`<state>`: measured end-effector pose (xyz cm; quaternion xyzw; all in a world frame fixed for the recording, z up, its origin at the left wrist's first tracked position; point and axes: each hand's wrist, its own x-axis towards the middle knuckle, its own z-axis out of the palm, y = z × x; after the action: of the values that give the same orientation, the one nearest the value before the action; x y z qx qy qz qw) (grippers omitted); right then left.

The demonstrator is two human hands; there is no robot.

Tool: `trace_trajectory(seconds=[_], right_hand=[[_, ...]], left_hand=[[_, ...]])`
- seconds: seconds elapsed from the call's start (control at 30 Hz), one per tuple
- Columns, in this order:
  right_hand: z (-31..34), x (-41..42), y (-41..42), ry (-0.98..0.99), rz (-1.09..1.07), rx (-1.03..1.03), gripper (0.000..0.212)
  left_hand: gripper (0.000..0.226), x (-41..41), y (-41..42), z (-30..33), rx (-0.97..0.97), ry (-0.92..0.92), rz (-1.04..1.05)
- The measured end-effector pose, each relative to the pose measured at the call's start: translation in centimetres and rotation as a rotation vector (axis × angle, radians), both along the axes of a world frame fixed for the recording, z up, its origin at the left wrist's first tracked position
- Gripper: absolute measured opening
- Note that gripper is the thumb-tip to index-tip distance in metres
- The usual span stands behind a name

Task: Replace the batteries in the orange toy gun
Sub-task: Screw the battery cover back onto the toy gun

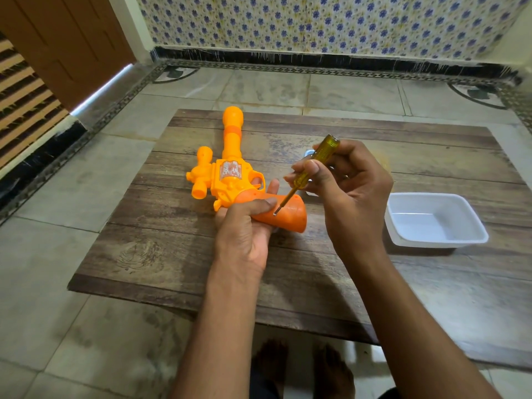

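We see the orange toy gun (227,168) lying on its side on the wooden counter (172,249), barrel pointing away, its handle grasped in our left grip (244,226). Our right grip (339,180) pinches a yellow screwdriver (311,168), tip touching the handle. A white tray (434,220) sits at right.
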<state>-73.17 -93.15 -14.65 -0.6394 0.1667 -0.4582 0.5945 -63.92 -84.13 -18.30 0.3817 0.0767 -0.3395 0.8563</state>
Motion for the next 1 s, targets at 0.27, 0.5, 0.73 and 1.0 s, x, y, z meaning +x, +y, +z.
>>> trace_trajectory(seconds=[0.27,0.5,0.73,1.0], right_hand=[[-0.2,0.1,0.0,0.042,-0.025,-0.052,0.018],[0.4,0.1,0.6,0.053,-0.014,-0.221,0.022],[0.8,0.2,0.9,0.057,0.03,-0.363,0.045],[0.4,-0.1,0.1,0.055,0.035,-0.252,0.046]], left_hand=[[0.093,0.1,0.0,0.0,0.007,-0.011,0.003],[0.097,-0.1,0.3,0.0,-0.013,-0.023,0.001],[0.091,0.2,0.2,-0.5,0.012,-0.027,-0.005],[0.085,0.2,0.1,-0.2,-0.003,-0.001,-0.023]])
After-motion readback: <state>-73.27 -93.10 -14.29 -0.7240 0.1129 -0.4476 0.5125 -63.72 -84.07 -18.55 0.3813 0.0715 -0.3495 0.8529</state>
